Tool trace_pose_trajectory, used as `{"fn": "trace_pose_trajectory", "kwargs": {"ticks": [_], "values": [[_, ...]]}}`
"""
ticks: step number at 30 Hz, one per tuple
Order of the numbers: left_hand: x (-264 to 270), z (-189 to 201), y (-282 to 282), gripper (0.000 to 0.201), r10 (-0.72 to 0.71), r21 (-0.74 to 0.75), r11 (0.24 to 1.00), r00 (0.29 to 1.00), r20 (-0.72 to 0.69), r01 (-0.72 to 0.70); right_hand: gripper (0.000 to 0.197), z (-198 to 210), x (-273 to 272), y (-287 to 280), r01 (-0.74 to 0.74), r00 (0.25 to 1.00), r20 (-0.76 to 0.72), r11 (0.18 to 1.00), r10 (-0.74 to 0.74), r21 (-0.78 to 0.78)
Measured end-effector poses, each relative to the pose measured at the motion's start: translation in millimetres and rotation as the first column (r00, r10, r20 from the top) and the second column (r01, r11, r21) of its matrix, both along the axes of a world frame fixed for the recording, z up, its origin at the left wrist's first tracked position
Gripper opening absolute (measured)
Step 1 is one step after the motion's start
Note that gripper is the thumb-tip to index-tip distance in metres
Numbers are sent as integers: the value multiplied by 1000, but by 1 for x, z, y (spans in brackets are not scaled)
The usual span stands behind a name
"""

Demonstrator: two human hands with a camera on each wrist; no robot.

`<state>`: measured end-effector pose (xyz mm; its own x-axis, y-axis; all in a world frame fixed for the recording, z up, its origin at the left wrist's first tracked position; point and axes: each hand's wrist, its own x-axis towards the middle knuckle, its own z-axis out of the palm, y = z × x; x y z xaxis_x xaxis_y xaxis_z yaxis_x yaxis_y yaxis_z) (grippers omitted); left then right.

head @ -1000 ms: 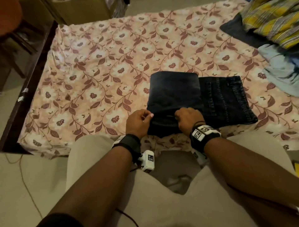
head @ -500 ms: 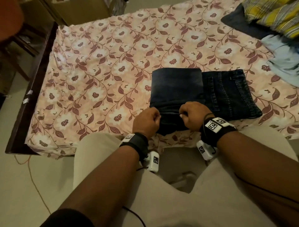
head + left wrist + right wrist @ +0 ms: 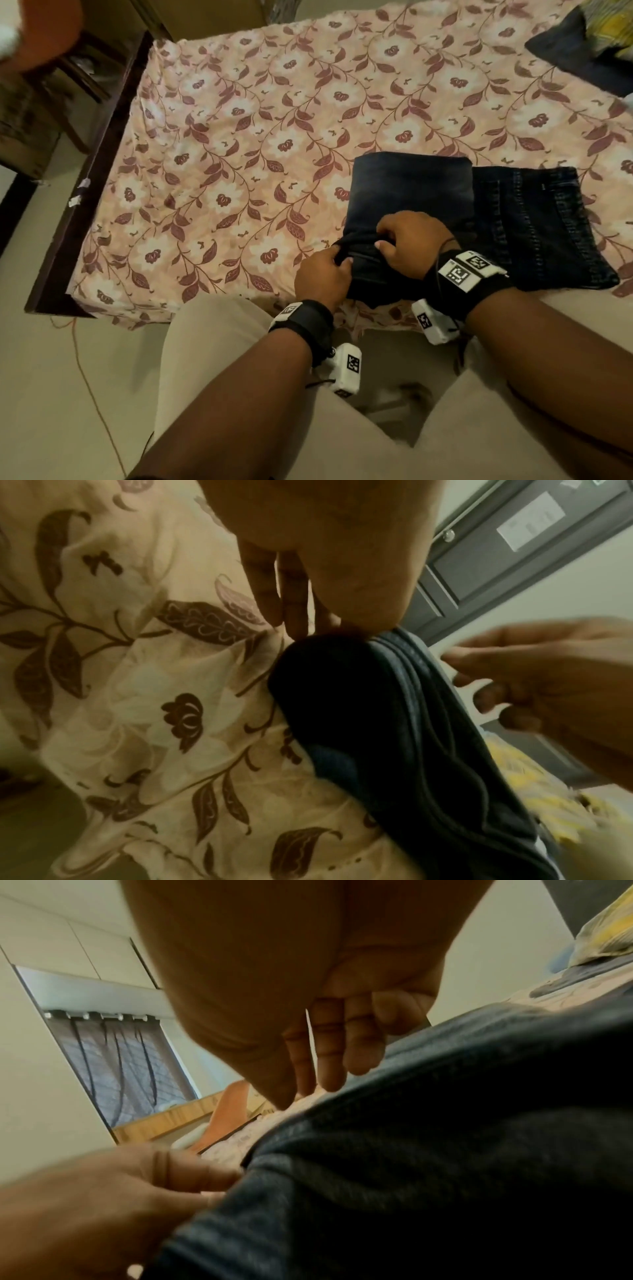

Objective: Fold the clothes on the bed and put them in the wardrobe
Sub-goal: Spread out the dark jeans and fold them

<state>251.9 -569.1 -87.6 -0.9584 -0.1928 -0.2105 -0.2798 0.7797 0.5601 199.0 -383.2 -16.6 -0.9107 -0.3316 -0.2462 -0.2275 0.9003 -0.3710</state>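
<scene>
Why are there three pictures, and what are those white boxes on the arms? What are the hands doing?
A person is folding clothes on a bed. The big picture comes from a camera on their head, looking down. The white boxes are little cameras strapped to each wrist; they take the other two close-up pictures. The left hand and the right hand both grip the near edge of dark jeans, already folded partway. More clothes lie at the far corner.

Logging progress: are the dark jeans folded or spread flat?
Partly folded: the jeans lie doubled over on the bed, both hands gripping the near edge.
</scene>
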Motion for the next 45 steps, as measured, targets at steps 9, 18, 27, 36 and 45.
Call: {"fn": "trace_pose_trajectory", "kwargs": {"ticks": [9,18,27,36,45], "values": [[-9,7,-4,22,-158,-168,976,979,-129,135,9,-13,-16,9,11,995,-96,994,-21,-107],[15,15,-10,8,-239,-154,966,942,-236,206,8,1,19,19,-46,962,-273,989,6,-142],[4,12,-3,30,-143,70,984,966,-216,161,41,-13,44,45,55,995,-88,998,-55,-8],[7,9,6,34,-157,1,987,960,-230,162,47,-32,50,101,348,936,23,932,-352,101],[6,20,-1,29,-186,-82,982,957,-222,172,46,-33,57,110,423,896,122,905,-426,54]]}}
